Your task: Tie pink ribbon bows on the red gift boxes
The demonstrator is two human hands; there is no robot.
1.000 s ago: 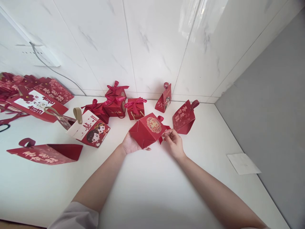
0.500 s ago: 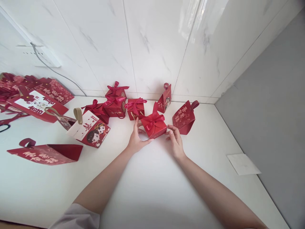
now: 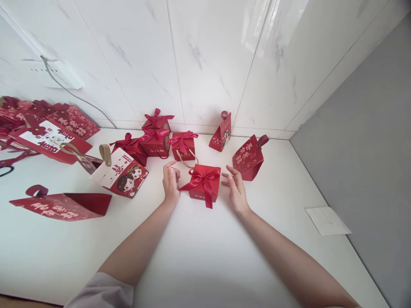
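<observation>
A red gift box (image 3: 195, 194) tied with a satin ribbon bow (image 3: 204, 183) sits upright on the white table between my hands. My left hand (image 3: 171, 182) is just left of it, fingers loosely bent and apart, holding nothing; one ribbon tail ends close to this hand. On the other side, my right hand (image 3: 236, 188) is open with its fingers spread, a small gap away from the box. Right behind stands a smaller red box (image 3: 183, 149) with a bow and a twisted cord handle. A red pouch-shaped box (image 3: 247, 158) with a strap loop is beyond my right hand.
Several bow-tied boxes (image 3: 155, 145) stand near the tiled wall (image 3: 205, 64). Left are a box with cartoon figures (image 3: 123, 175), a tilted red box (image 3: 61, 207), a pile of red packages (image 3: 51, 137) and scissors (image 3: 6, 171). A white paper (image 3: 327, 221) lies right.
The bow-tied box has come toward me and turned, its ribbon tails now hanging at the front. Both hands have let go of it, the left moving away leftward.
</observation>
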